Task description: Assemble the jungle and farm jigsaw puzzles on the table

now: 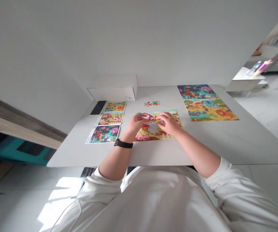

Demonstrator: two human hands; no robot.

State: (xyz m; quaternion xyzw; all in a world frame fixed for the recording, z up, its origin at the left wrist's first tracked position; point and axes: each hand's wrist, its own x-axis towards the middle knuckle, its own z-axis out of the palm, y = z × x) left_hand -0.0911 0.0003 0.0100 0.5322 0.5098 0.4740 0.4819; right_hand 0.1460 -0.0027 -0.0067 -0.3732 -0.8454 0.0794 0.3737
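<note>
My left hand [135, 124] and my right hand [169, 124] meet over a partly assembled jigsaw puzzle [145, 132] with a farm scene, lying on the white table [208, 145]. Between their fingertips is a red-edged jigsaw piece [150, 117], partly hidden by my fingers. A pale gap shows in the puzzle just below my hands. Two small joined jigsaw pieces [152, 103] lie beyond the puzzle, apart from both hands. To the right lies a large, colourful animal picture [205, 108]. Several small picture cards [104, 134] lie left of my left hand.
A white cardboard box [112, 91] stands at the far edge of the table, with a black phone [97, 107] lying next to it. A black wristband [123, 143] circles my left wrist. White furniture [246, 82] stands beyond the table on the right.
</note>
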